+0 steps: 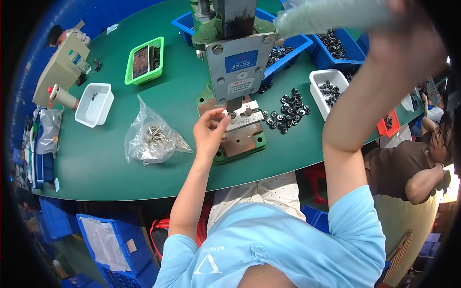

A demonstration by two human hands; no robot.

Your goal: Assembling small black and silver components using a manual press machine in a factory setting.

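A manual press (237, 60) with a grey front plate stands before me on the green table. Beneath its ram, a metal fixture block (245, 122) sits on the base, with a small round dark part (232, 115) in it. My left hand (210, 129) is at the block's left side, thumb and fingers closed together by that part; what lies between the fingertips is hidden. Raised at the upper right, my right hand (408, 36) is blurred and wrapped round the press lever (336, 18), which is covered in clear plastic. Loose black round parts (290, 110) lie right of the press.
A clear bag of metal pins (156, 137) lies left of the press. Farther left are a white tray (94, 105) and a green basket (145, 61). Blue bins (336, 45) and a white bin (327, 79) of parts stand right. Another person (403, 165) sits at the right.
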